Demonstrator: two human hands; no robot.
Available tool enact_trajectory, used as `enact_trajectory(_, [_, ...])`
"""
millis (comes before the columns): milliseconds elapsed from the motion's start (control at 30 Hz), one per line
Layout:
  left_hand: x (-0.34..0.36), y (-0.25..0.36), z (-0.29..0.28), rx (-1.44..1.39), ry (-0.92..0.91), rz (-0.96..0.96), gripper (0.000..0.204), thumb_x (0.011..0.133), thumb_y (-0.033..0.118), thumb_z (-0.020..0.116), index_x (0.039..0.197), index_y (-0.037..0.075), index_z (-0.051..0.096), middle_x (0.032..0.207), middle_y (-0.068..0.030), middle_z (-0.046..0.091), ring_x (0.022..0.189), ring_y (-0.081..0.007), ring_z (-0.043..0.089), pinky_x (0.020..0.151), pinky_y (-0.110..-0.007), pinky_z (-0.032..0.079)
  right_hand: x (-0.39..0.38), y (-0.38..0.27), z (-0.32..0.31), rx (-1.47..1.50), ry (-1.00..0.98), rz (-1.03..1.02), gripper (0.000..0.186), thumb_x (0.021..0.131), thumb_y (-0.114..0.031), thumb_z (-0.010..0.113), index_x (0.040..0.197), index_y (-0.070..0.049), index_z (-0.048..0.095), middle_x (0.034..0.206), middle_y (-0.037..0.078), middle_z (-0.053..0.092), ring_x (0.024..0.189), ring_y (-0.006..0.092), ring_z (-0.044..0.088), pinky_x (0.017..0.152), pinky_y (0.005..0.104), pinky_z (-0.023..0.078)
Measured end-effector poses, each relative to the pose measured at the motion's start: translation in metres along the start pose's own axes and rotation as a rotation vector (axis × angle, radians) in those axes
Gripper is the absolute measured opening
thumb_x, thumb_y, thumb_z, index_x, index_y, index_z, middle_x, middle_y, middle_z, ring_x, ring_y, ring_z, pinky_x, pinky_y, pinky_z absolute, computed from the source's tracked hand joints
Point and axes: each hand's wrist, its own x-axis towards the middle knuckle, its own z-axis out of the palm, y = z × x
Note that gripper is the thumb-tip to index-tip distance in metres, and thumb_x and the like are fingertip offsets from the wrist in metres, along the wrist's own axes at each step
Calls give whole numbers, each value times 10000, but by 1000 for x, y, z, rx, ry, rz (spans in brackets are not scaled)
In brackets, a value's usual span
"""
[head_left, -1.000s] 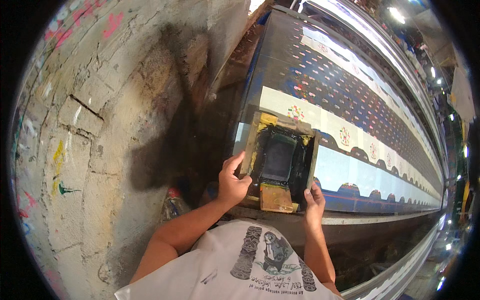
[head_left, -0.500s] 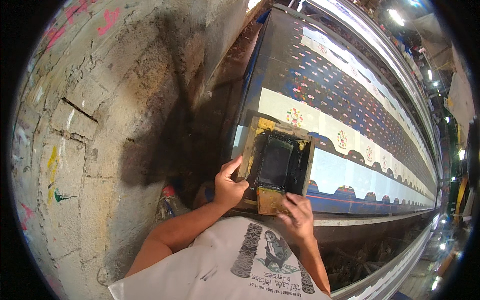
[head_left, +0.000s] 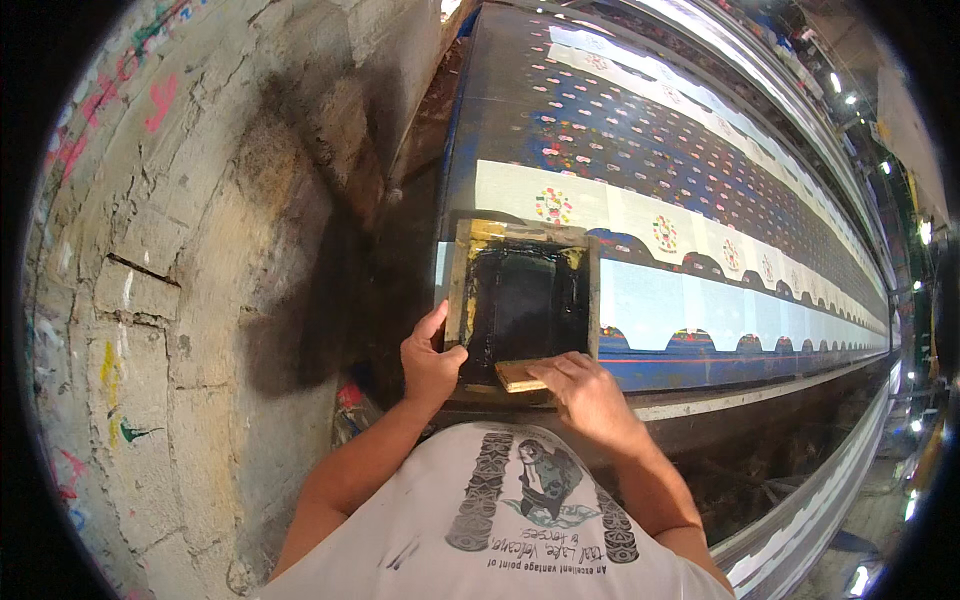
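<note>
A small wooden screen-printing frame (head_left: 458, 290) lies over the near left corner of the long table, its inside smeared with black ink and some yellow along the rim. My left hand (head_left: 432, 362) is closed on the frame's lower left side, thumb on top. In my right hand (head_left: 588, 392) is a wooden squeegee (head_left: 521, 377), held tilted across the frame's near end; its blade is hidden. Just beyond the frame, a cream cloth piece (head_left: 510, 185) carries a colourful printed figure (head_left: 552, 206).
The long dark-blue table (head_left: 480, 110) stretches to the far right, with rows of cream and pale-blue cloth pieces (head_left: 640, 310) laid along it. A rough, paint-marked concrete wall (head_left: 200, 300) stands close on my left. Metal rails (head_left: 770, 410) run along the table's near side.
My right hand has closed round the squeegee and tilted it, so its broad face no longer shows. My left hand stays on the frame. The whole view has shifted slightly.
</note>
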Motion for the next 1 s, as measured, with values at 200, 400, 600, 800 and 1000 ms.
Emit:
enact_trajectory(200, [3, 18, 5, 83, 12, -33, 814, 833, -212, 741, 1621, -38, 632, 1506, -129, 742, 1309, -190, 729, 1141, -329, 562, 38, 63, -17, 116, -131, -7, 608, 807, 174, 638, 1324, -92, 817, 1212, 174, 819, 1180, 409, 758, 1058, 525, 627])
enact_trajectory(400, [3, 27, 5, 0, 77, -130, 651, 966, -143, 718, 1605, -61, 633, 1542, -140, 721, 1407, -214, 685, 1229, -351, 511, 93, 108, -6, 53, 113, -52, 568, 861, 159, 636, 1368, -49, 787, 1259, 226, 806, 1237, 445, 740, 1071, 540, 600])
enact_trajectory(600, [1, 19, 0, 50, 37, -19, 568, 1038, -107, 700, 1600, -59, 632, 1612, -152, 676, 1462, -229, 654, 1269, -373, 485, 110, 101, -4, 48, 197, 12, 550, 852, 151, 643, 1342, -40, 801, 1258, 217, 809, 1212, 451, 746, 1052, 531, 613])
enact_trajectory(800, [-2, 19, 1, 61, 34, 14, 567, 1045, -98, 713, 1605, -50, 632, 1589, -149, 692, 1430, -219, 671, 1241, -360, 505, 79, 71, 11, -126, 93, -12, 629, 799, 85, 751, 1386, -133, 813, 1211, 125, 803, 1140, 356, 746, 1069, 488, 606])
enact_trajectory(1000, [4, 5, -3, 28, 6, 44, 564, 1036, -105, 726, 1591, -43, 648, 1557, -143, 714, 1410, -212, 682, 1237, -363, 509, 26, 25, 26, -179, 98, -71, 527, 820, 15, 775, 1338, -65, 830, 1203, 143, 799, 1083, 347, 737, 1014, 485, 584])
